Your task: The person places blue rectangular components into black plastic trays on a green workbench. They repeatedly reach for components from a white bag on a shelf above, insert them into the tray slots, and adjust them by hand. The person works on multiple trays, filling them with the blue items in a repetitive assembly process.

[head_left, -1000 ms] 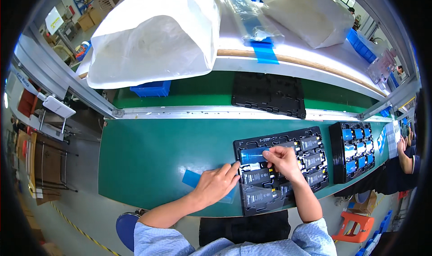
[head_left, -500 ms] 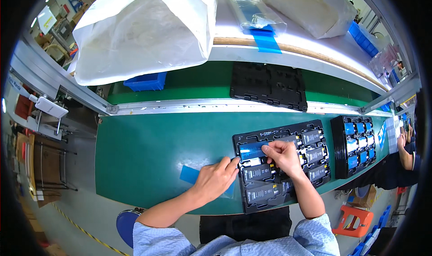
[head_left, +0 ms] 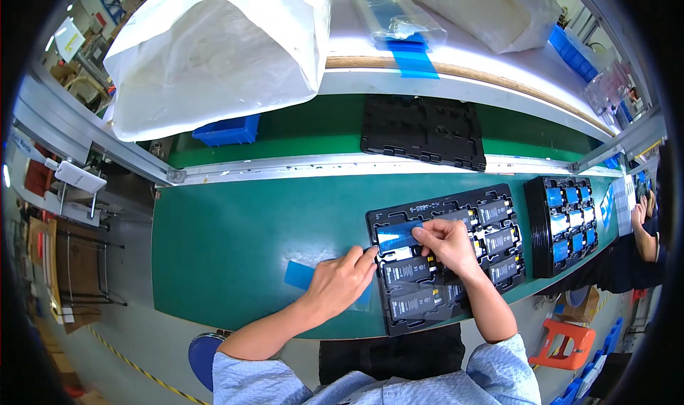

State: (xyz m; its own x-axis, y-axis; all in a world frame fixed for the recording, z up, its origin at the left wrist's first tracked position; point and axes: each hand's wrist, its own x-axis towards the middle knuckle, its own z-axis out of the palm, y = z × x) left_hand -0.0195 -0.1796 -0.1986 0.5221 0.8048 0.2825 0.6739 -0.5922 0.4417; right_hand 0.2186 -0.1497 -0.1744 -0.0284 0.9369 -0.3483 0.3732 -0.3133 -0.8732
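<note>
A black plastic tray [head_left: 442,207] holds several flat black batteries [head_left: 407,270] in its pockets. Over the pocket at its far left corner lies a strip of blue film [head_left: 396,237]. My right hand [head_left: 447,245] pinches the right end of this film between thumb and fingers. At the tray's left edge, my left hand [head_left: 340,279] is closed, its fingertips drawn together beside the film's left end; whatever they hold is hidden. Under and beside the left hand, another piece of blue film [head_left: 299,275] rests on the green tabletop [head_left: 221,248].
To the right stands a stack of black trays [head_left: 539,234] with blue-covered pieces on top. An empty black tray [head_left: 424,133] lies beyond the white rail. White bags [head_left: 221,63] and clear plastic with blue film sit on the shelf above. A person's hand [head_left: 639,213] shows at far right.
Both hands stay almost where they were, with the right still pinching the film. The whole view has shifted slightly.
</note>
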